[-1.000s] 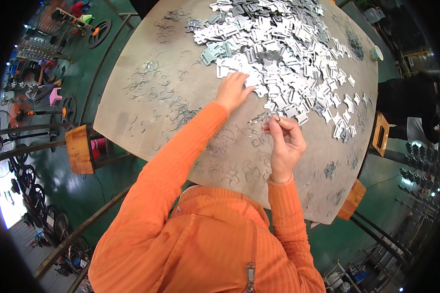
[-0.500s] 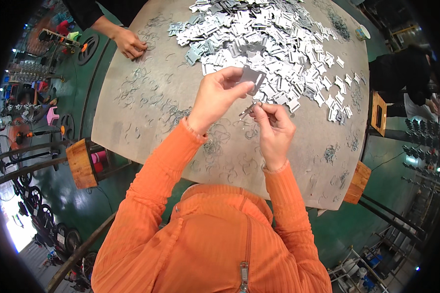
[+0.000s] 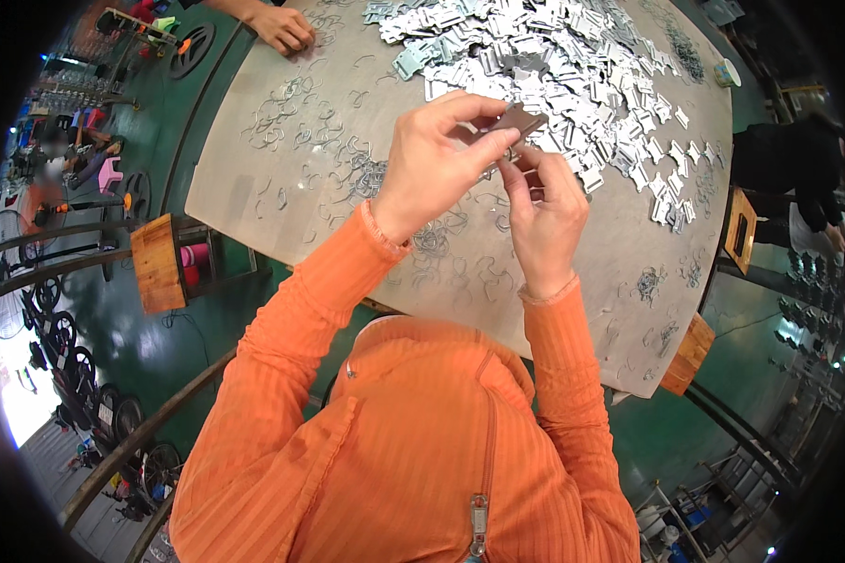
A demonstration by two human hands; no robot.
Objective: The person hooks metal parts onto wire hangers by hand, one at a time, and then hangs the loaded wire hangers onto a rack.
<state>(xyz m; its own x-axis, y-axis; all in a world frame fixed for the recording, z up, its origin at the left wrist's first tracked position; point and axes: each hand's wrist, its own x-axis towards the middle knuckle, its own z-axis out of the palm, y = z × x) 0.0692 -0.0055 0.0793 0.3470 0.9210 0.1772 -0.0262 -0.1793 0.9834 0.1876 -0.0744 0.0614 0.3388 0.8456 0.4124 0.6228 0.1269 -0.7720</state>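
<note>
Wooden stool [image 3: 158, 266]: left, just off the desk [image 3: 221, 197] corner.
Co-worker's hand [image 3: 286, 31]: upper left, near desk edge.
Wire clips [image 3: 366, 176]: scattered, left half.
Left hand [image 3: 427, 155]: centre, pinching grey plate [image 3: 521, 119].
Right hand [image 3: 552, 211]: fingertips bunched beneath plate; grip cannot be told.
Open room: lower right, toward desk edge.

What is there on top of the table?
A heap of flat metal plates, scattered curved wire pieces, and a small cup at the far right. What lies under the heap is covered from view.
</note>
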